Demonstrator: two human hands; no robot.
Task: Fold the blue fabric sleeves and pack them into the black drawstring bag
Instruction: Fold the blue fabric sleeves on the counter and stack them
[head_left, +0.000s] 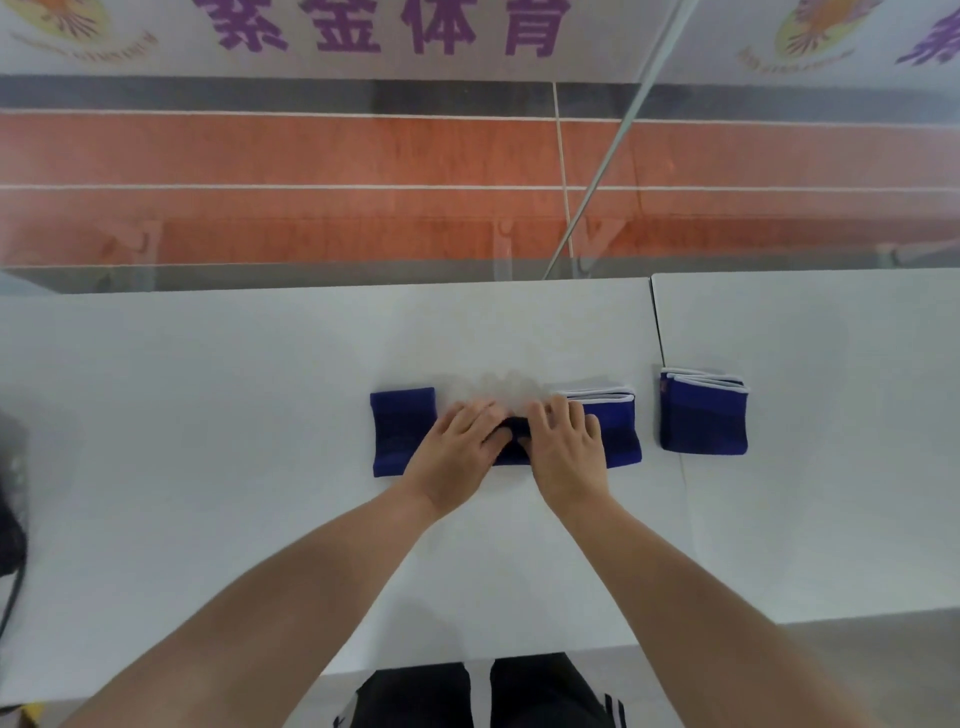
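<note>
A blue fabric sleeve (402, 431) lies flat across the middle of the white table (208, 415), its right end showing white edging. My left hand (460, 447) and my right hand (566, 447) press side by side on its middle, fingers spread, palms down, covering the centre of the fabric. A second blue sleeve (704, 415), folded into a small square with white edges on top, sits apart to the right. A dark object (10, 525) at the far left edge may be the black drawstring bag; only a blurred part shows.
A seam (660, 332) divides the table into two tops just left of the folded sleeve. A glass pane and an orange floor lie beyond the far edge. My dark-trousered legs (483, 696) show below the near edge.
</note>
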